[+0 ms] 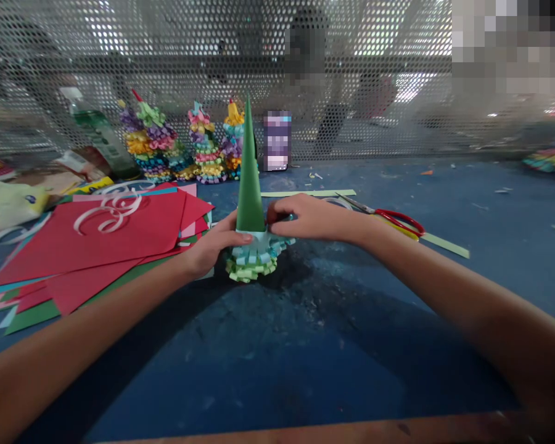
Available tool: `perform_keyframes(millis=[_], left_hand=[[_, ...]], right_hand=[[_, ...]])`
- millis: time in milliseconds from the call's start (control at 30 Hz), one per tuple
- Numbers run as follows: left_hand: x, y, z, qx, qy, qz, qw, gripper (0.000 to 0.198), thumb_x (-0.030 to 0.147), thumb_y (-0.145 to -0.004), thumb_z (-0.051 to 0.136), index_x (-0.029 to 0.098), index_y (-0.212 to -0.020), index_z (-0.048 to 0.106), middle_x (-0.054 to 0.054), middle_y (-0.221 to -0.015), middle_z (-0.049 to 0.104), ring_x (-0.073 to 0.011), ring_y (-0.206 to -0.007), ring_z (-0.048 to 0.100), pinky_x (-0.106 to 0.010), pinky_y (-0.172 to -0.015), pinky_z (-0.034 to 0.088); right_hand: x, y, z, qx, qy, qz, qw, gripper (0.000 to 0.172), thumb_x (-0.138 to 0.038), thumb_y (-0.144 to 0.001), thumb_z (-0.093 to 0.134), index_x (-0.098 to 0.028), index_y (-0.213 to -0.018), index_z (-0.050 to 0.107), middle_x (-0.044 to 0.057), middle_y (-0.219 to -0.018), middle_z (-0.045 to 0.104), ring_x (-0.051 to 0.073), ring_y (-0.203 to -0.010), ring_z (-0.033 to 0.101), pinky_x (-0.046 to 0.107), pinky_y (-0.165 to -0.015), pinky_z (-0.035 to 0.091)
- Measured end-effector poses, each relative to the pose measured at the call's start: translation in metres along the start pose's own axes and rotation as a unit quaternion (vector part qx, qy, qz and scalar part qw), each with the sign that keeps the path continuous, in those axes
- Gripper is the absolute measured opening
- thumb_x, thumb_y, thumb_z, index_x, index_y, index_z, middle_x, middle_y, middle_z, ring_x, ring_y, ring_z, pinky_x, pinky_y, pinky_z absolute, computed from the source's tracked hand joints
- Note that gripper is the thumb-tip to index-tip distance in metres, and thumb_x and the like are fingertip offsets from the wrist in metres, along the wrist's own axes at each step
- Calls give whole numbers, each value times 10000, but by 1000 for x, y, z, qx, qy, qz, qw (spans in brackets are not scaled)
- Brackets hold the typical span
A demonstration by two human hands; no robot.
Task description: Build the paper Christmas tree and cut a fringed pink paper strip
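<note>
Cupping the green paper cone [250, 179] near its base, left hand [215, 243] and right hand [300, 219] hold it narrowly; it seems light, its curled paper strips [253, 262] fragile, best held above them.

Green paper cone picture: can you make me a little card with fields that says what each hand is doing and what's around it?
Main thing: green paper cone, pale blue and green paper curls around its lower part
Left hand: holding the cone's base from the left
Right hand: on the cone's base from the right
Nearby: red-handled scissors, red paper sheets
Behind: curled-paper cone trees, plastic bottle
</note>
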State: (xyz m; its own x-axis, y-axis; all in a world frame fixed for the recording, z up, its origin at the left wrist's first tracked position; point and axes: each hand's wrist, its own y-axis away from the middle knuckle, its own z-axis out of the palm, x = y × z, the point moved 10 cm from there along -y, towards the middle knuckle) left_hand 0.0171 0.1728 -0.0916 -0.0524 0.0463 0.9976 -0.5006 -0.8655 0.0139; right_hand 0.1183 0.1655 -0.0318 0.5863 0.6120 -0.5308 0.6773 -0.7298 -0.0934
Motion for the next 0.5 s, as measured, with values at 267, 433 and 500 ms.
perform_keyframes(millis=[267,433,500], left_hand=[[7,1,0,1,-23,29,999,458,224,-656,692,200,-1109,631,-23,-950,659,-160,-756,566,-268,-665,444],[3,0,-3,-3,8,6,1000,505,218,-648,665,200,-1151,616,-6,-844,654,-142,-668,569,-243,-570,445],[3,0,-3,6,20,4,1000,453,212,-645,656,198,-1097,627,3,-792,643,-135,-628,563,-237,-539,438]], right_hand=[[3,0,7,-22,-24,13,999,140,-255,-838,489,-191,-872,608,16,-850,649,171,-765,556,297,-660,371],[-1,1,2,-21,-21,-34,999,267,-443,-874,584,-177,-865,610,28,-872,644,178,-805,557,291,-699,367],[-4,2,-1,-18,-20,-58,998,261,-436,-882,595,-181,-827,600,10,-825,622,159,-770,534,277,-686,359]])
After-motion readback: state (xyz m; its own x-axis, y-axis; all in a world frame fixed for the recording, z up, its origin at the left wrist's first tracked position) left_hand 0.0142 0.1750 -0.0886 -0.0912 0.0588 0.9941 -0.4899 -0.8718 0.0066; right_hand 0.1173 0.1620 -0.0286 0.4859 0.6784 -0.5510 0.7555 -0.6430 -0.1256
